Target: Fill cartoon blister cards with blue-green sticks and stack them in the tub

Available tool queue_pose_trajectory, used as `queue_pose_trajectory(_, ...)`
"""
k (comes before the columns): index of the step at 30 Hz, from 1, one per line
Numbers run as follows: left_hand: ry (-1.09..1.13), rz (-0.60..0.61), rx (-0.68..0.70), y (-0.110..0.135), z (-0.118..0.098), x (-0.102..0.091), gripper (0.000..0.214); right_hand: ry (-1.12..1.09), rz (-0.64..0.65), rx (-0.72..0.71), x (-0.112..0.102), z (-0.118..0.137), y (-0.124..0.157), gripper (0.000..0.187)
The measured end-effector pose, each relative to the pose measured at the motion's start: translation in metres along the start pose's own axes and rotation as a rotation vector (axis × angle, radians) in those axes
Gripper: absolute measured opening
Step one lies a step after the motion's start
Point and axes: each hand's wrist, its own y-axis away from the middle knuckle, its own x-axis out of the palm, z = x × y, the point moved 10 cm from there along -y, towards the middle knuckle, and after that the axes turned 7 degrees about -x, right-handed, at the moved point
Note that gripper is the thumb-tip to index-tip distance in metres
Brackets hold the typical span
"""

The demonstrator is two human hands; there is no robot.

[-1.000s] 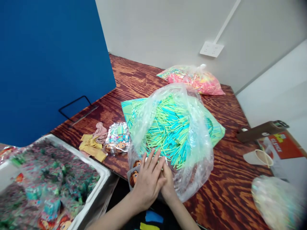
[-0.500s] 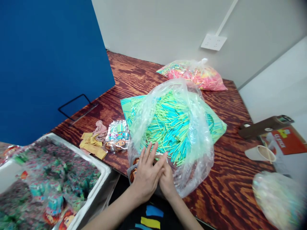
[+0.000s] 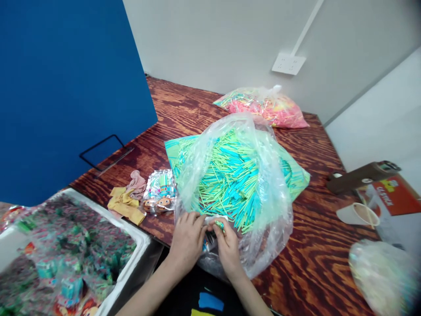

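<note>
A large clear plastic bag (image 3: 276, 228) lies wide open on the table, full of thin green and blue sticks (image 3: 233, 175). At its near edge, my right hand (image 3: 228, 248) pinches a small bunch of green sticks (image 3: 219, 224), their ends showing between thumb and finger. My left hand (image 3: 187, 237) is closed beside it, fingers curled at a small printed packet (image 3: 206, 245) that the hands mostly cover. To the left lies a stack of silver printed packets (image 3: 160, 192), with cartoon faces and sticks pictured on them.
A white foam box (image 3: 131, 259) of filled packets stands at the lower left. Yellow and pink finger cots or gloves (image 3: 126, 204) lie near it. Behind is a tied bag of pink sticks (image 3: 266, 107). A paper cup (image 3: 357, 214), brown flask (image 3: 363, 177) and another bag (image 3: 381, 274) stand right.
My left hand has gone from lying stretched over the right to curling beside it, slightly left. The bunch of stick ends now shows in my right fingers.
</note>
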Motion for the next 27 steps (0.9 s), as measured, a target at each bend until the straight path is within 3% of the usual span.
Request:
queue_pose_trajectory(8, -0.166, 0.056, -0.027, -0.011, -0.002, 0.016, 0.035, 0.011, -0.075, 0.005, -0.014, 0.007, -0.002, 0.019)
queue_pose_trajectory(11, -0.17, 0.043, -0.071, -0.018, 0.003, 0.02, 0.027, 0.023, -0.109, -0.01, -0.019, 0.013, -0.003, 0.018)
queue_pose_trajectory(19, 0.082, -0.125, -0.093, -0.02, 0.006, 0.006, 0.008, 0.05, -0.142, 0.005, -0.034, 0.02, -0.006, 0.018)
queue_pose_trajectory(23, 0.169, -0.209, -0.069, -0.013, 0.008, -0.001, 0.011, 0.052, -0.149, 0.021, -0.037, 0.016, -0.005, 0.019)
queue_pose_trajectory(27, 0.186, -0.208, -0.006, -0.011, 0.006, -0.001, 0.02, 0.041, -0.152, 0.03, -0.037, 0.011, -0.005, 0.019)
